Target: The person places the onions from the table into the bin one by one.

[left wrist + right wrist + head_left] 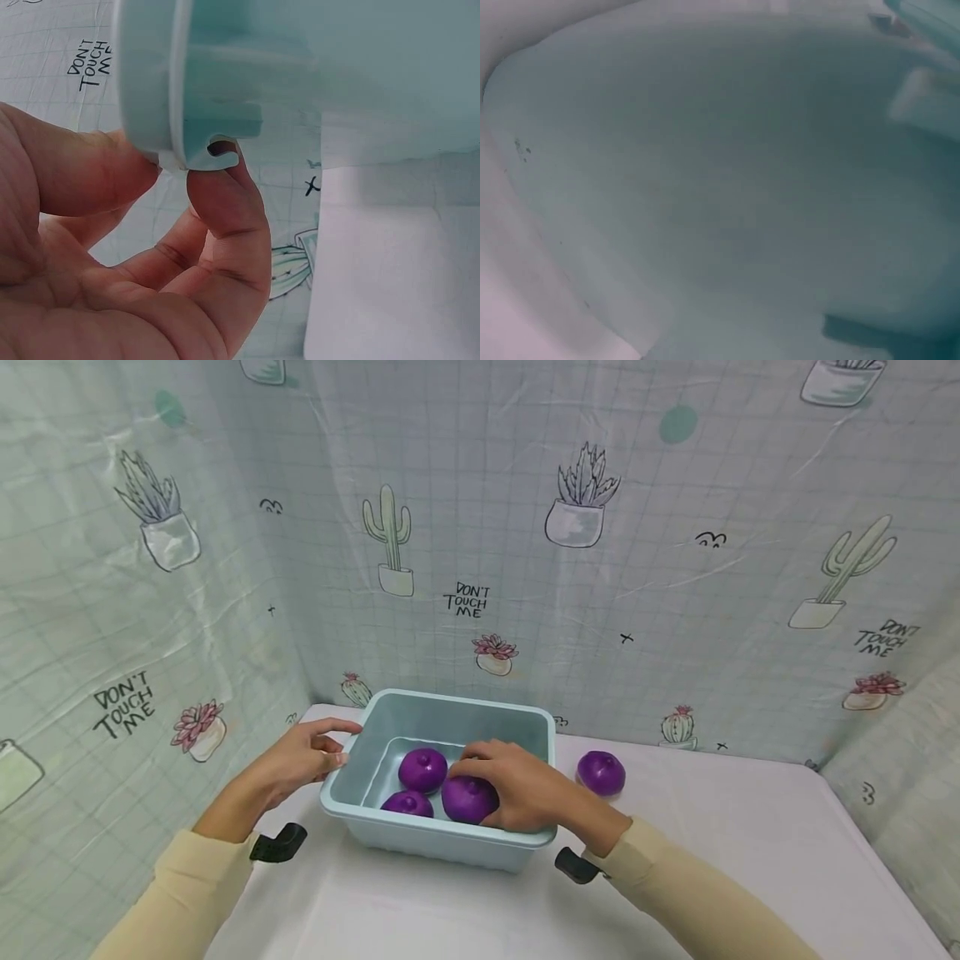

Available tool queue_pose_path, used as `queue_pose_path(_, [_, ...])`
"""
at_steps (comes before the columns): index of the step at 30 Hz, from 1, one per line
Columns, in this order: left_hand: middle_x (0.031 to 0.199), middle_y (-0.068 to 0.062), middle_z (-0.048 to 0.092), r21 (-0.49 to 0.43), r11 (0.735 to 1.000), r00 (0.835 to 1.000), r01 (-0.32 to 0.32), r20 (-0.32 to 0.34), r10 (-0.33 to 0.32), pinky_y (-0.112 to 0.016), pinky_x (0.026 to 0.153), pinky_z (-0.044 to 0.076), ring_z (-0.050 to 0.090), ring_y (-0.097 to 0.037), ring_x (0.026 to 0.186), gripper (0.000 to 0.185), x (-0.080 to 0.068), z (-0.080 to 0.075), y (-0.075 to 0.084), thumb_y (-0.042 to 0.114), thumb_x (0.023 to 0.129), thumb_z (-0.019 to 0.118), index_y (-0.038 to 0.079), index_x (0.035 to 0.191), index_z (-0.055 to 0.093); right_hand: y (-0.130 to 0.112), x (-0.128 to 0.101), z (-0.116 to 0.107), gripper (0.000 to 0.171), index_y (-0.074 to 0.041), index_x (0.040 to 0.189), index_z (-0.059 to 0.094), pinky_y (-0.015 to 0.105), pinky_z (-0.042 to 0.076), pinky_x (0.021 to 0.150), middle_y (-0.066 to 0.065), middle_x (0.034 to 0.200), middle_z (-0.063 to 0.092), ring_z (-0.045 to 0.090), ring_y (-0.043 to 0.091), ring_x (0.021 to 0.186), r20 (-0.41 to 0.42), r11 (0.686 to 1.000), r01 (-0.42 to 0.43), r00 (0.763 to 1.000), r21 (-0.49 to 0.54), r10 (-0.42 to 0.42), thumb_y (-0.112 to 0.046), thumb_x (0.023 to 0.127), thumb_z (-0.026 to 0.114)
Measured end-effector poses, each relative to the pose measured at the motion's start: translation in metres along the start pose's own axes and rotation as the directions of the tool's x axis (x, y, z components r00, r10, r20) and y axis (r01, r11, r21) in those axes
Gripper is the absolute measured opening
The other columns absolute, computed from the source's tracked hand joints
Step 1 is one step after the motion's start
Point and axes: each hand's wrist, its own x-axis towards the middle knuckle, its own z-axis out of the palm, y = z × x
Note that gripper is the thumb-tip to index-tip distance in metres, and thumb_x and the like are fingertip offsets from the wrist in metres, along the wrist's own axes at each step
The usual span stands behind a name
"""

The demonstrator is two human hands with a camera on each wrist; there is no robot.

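A pale blue plastic bin (442,842) stands on the table. Its left rim is pinched by my left hand (298,758); in the left wrist view the thumb (97,174) and a curled finger (229,202) meet at the rim's underside. Inside the bin, my right hand (521,787) grips a glossy purple onion (467,802), fingers over its top and thumb at the near side. Another purple onion (422,770) sits to its left, and a third onion (407,803) lies near the front wall, partly hidden by the rim. The right wrist view shows only the bin's blurred wall (727,187).
One more purple onion (602,773) rests on the white table (697,860), right of the bin. A cactus-print curtain (480,527) rises behind the table and along both sides. Black wrist straps (279,843) show at the cuffs.
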Motion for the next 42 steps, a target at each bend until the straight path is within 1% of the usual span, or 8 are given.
queue_pose_path(7, [0.116, -0.019, 0.061, 0.011, 1.0, 1.0, -0.023, 0.01, 0.023, -0.046, 0.096, 0.06, 0.065, -0.028, 0.102, 0.053, 0.004, -0.001, 0.003, 0.005, 0.101, 0.06, 0.008, 0.152, 0.049, 0.001, 0.011, 0.004, 0.059, -0.028, 0.14, 0.064, 0.046, 0.05, 0.104, -0.002, 0.14, 0.062, 0.059, 0.019, 0.129, 0.159, 0.999, -0.03, 0.987, -0.021, 0.033, -0.031, 0.084, 0.084])
queue_pose_path(15, [0.117, -0.018, 0.061, 0.007, 1.0, 1.0, 0.005, 0.01, -0.006, -0.042, 0.095, 0.06, 0.064, -0.026, 0.101, 0.051, -0.001, 0.0, -0.001, 0.006, 0.102, 0.06, 0.008, 0.152, 0.049, 0.0, 0.03, 0.02, 0.045, -0.024, 0.14, 0.064, 0.03, 0.051, 0.11, -0.005, 0.139, 0.065, 0.064, 0.011, 0.126, 0.317, 0.992, 0.11, 0.945, -0.064, -0.084, -0.033, 0.097, 0.073])
queue_pose_path(19, [0.117, -0.019, 0.061, 0.001, 1.0, 1.0, 0.0, 0.014, -0.001, -0.038, 0.091, 0.059, 0.064, -0.026, 0.1, 0.051, -0.002, 0.001, -0.001, 0.005, 0.101, 0.06, 0.008, 0.151, 0.05, -0.002, 0.034, 0.026, 0.047, -0.025, 0.145, 0.06, 0.028, 0.052, 0.108, -0.004, 0.139, 0.064, 0.066, 0.012, 0.123, 0.347, 0.986, 0.15, 0.931, -0.078, -0.114, -0.032, 0.1, 0.069])
queue_pose_path(23, [0.118, -0.019, 0.061, 0.007, 1.0, 1.0, 0.0, 0.015, 0.0, -0.038, 0.09, 0.059, 0.063, -0.026, 0.1, 0.051, -0.002, 0.0, 0.0, 0.005, 0.101, 0.06, 0.007, 0.151, 0.049, -0.002, 0.034, 0.027, 0.05, -0.024, 0.149, 0.056, 0.029, 0.053, 0.108, -0.003, 0.142, 0.062, 0.067, 0.014, 0.124, 0.338, 0.984, 0.152, 0.935, -0.095, -0.112, -0.031, 0.101, 0.069])
queue_pose_path(30, [0.118, -0.019, 0.061, 0.004, 1.0, 1.0, -0.002, 0.019, 0.002, -0.037, 0.09, 0.059, 0.064, -0.025, 0.101, 0.052, -0.002, -0.001, 0.001, 0.005, 0.102, 0.059, 0.007, 0.152, 0.048, 0.0, 0.028, 0.013, 0.057, -0.023, 0.148, 0.058, 0.039, 0.05, 0.113, -0.004, 0.148, 0.061, 0.061, 0.017, 0.134, 0.309, 0.99, 0.071, 0.951, -0.119, -0.031, -0.028, 0.094, 0.077])
queue_pose_path(34, [0.117, -0.019, 0.061, -0.013, 1.0, 0.999, -0.022, 0.038, 0.023, -0.032, 0.087, 0.057, 0.064, -0.024, 0.099, 0.052, -0.002, -0.002, 0.001, 0.005, 0.102, 0.059, 0.005, 0.153, 0.047, 0.006, 0.018, -0.01, 0.062, -0.022, 0.147, 0.059, 0.049, 0.047, 0.115, 0.001, 0.15, 0.059, 0.056, 0.024, 0.14, 0.225, 0.996, -0.028, 0.973, -0.081, 0.045, -0.028, 0.09, 0.082])
queue_pose_path(37, [0.117, -0.02, 0.061, -0.015, 0.999, 0.999, -0.03, 0.043, 0.031, -0.031, 0.085, 0.057, 0.064, -0.024, 0.098, 0.053, -0.003, -0.002, 0.001, 0.005, 0.102, 0.059, 0.004, 0.153, 0.046, 0.019, 0.005, -0.029, 0.06, -0.019, 0.145, 0.06, 0.051, 0.047, 0.115, 0.004, 0.15, 0.06, 0.056, 0.028, 0.14, 0.135, 0.995, -0.095, 0.986, -0.041, 0.1, -0.029, 0.09, 0.082])
queue_pose_path(42, [0.119, -0.02, 0.061, -0.015, 1.0, 0.999, -0.019, 0.042, 0.019, -0.031, 0.086, 0.057, 0.064, -0.024, 0.099, 0.052, -0.002, -0.002, 0.001, 0.005, 0.102, 0.059, 0.005, 0.153, 0.047, 0.044, -0.026, -0.054, 0.057, -0.015, 0.144, 0.061, 0.055, 0.046, 0.115, 0.009, 0.15, 0.059, 0.055, 0.034, 0.14, 0.038, 0.976, -0.216, 0.976, 0.005, 0.215, -0.027, 0.092, 0.08])
